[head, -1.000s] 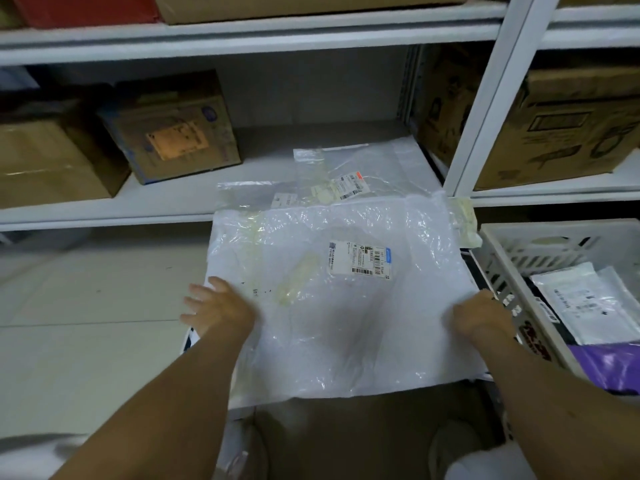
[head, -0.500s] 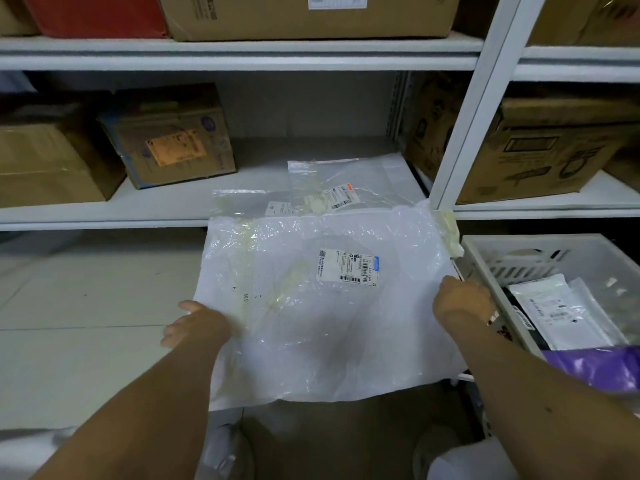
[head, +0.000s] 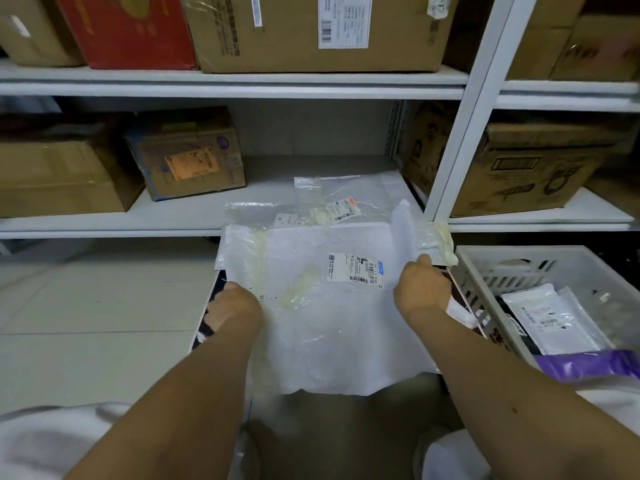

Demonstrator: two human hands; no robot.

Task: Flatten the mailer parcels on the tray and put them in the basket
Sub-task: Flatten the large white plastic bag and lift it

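Head view: both hands grip a white mailer parcel (head: pixel 332 317), left hand (head: pixel 232 306) apparently pinching its edge. Right hand (head: pixel 420 289) lifts the side beside the basket (head: pixel 485 271).

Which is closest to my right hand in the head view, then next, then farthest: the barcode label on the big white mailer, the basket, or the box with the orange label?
From the right hand:
1. Barcode label, just to its left on the white mailer.
2. Basket, to its right.
3. Box with the orange label, far left on the shelf.

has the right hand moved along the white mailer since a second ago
Yes. The right hand went from the white mailer's right edge up toward its far corner by the basket, lifting it.
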